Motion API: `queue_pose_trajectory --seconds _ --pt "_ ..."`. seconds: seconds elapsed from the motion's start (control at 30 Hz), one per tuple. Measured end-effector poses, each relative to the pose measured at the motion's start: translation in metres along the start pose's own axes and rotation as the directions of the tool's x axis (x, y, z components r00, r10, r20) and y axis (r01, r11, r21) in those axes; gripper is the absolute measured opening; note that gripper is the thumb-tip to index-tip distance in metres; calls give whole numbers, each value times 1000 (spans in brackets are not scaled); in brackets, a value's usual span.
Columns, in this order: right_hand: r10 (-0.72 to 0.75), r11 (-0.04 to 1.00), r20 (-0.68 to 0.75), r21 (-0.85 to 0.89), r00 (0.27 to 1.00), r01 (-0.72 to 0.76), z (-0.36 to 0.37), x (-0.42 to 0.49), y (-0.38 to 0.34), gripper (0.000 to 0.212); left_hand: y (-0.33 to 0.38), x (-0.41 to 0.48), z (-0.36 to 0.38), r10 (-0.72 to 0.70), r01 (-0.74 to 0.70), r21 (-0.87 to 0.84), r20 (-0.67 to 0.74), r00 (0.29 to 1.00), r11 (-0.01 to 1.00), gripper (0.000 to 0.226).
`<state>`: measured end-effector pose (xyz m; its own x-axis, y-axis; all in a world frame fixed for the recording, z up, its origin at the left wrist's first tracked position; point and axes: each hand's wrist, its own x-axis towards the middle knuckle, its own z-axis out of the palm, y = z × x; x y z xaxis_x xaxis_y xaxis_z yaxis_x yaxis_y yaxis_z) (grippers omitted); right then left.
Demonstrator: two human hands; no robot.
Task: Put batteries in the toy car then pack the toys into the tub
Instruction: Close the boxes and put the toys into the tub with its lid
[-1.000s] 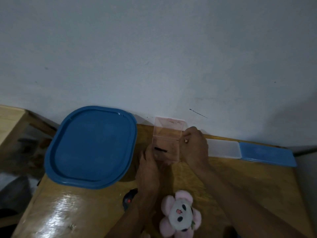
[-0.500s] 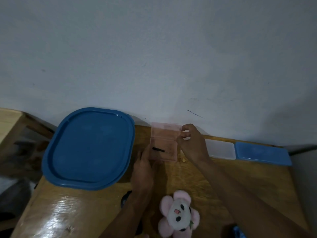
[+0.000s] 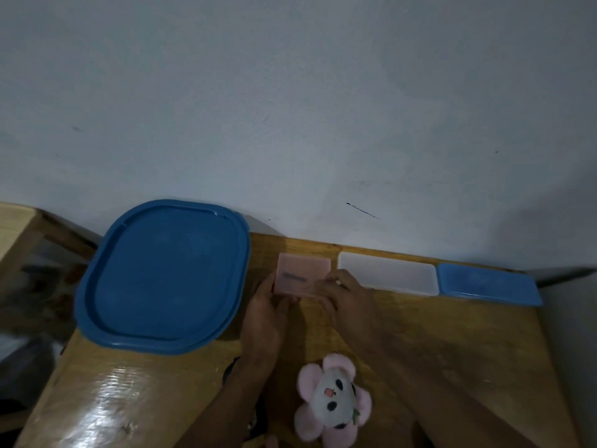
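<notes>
The left hand (image 3: 268,315) and right hand (image 3: 349,299) grip the pink case (image 3: 303,274) by its side edges on the bench (image 3: 452,334), beside the blue-lidded tub (image 3: 161,276). A slipping grip could skid the case away and scatter whatever it holds.

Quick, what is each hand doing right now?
Left hand: grips the left side of the pink box.
Right hand: pinches the same box's right edge.

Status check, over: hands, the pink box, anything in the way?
Left-hand grip and right-hand grip hold small pink translucent plastic box, lid looks shut. Pink plush flower toy lies near forearms, not blocking.
</notes>
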<state>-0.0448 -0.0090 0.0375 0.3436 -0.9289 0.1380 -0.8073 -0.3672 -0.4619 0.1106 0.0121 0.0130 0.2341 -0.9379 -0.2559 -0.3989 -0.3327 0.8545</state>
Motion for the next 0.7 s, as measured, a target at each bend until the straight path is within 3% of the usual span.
queue_pose_trajectory --seconds 0.3,0.57,0.7 --pt "76 994 105 -90 992 -67 8 7 2 22 6 1 5 -2 4 20 -58 998 1000 41" --pt "142 990 180 -45 973 -136 10 15 7 24 4 8 10 -21 29 92 -87 996 995 39" --pt "162 987 209 -43 965 -156 10 15 6 28 1 8 10 14 1 231 -60 998 973 35"
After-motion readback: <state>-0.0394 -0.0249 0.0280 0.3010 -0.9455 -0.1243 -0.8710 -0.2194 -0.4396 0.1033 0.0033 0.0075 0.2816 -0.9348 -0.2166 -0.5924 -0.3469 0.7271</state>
